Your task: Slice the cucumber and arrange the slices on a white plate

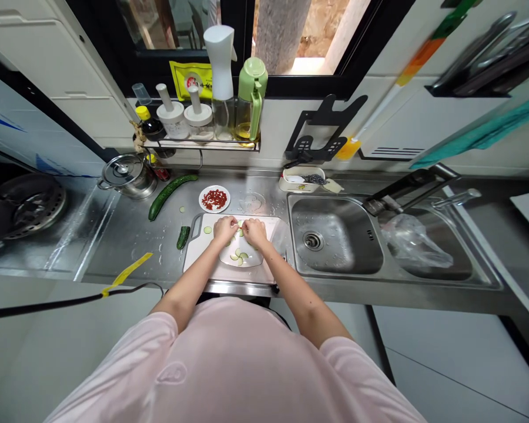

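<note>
My left hand (224, 230) and my right hand (254, 232) are close together over the far part of a white plate (252, 260). The fingers of both hands are pinched around thin cucumber slices at the plate's far side; the fingertips partly hide them. Several pale green cucumber slices (238, 256) lie fanned out near the plate's front. Beneath the plate is a white cutting board (198, 258) with a grey handle. One loose cucumber slice (207, 230) rests on the board, left of my left hand.
A cut cucumber piece (183, 237) and a long cucumber (170, 195) lie left of the board. Behind it stands a small plate of chopped red pieces (214, 199). A lidded pot (130, 175) is farther left; a sink (335, 235) is right. Bottles stand on a rack (203, 144).
</note>
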The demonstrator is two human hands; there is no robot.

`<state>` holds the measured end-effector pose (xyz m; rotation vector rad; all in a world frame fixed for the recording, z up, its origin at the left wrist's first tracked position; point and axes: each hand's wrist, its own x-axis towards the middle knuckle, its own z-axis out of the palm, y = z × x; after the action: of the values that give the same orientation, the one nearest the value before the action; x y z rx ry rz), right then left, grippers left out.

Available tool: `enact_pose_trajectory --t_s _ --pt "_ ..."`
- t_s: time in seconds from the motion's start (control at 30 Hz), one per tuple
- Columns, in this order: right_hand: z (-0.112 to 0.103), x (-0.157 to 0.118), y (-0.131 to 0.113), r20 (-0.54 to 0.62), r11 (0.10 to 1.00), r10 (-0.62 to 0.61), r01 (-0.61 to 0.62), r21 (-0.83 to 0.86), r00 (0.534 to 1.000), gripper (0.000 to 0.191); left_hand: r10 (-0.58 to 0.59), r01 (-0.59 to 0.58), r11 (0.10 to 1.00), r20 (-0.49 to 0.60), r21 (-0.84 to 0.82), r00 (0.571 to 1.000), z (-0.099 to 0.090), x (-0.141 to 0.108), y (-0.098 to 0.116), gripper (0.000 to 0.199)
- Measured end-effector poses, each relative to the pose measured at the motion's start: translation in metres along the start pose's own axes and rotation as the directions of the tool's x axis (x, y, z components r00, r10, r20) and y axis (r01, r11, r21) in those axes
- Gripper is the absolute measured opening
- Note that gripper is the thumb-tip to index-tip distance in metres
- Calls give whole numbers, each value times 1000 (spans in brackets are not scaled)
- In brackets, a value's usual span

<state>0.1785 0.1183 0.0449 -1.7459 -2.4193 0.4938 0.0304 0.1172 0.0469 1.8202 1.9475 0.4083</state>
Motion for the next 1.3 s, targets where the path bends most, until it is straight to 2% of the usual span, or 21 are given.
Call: enact_pose_trajectory --t_s 0.3,0.73,1.07,1.3 --pt "4 0 -1 10 999 -1 1 -50 1000 24 5 -8 997 49 75 999 3 1 7 17" --pt "6 1 -4 21 997 42 -40 -66 999 23 22 -24 994 21 105 1000 9 1 5 16" --pt "0 1 -7 53 996 72 -68 -61 996 25 -1 -3 995 38 104 999 4 -1 10 16" --pt "3 2 -5 11 998 51 -51 -39 999 24 23 -25 994 22 104 1000 4 -2 10 16"
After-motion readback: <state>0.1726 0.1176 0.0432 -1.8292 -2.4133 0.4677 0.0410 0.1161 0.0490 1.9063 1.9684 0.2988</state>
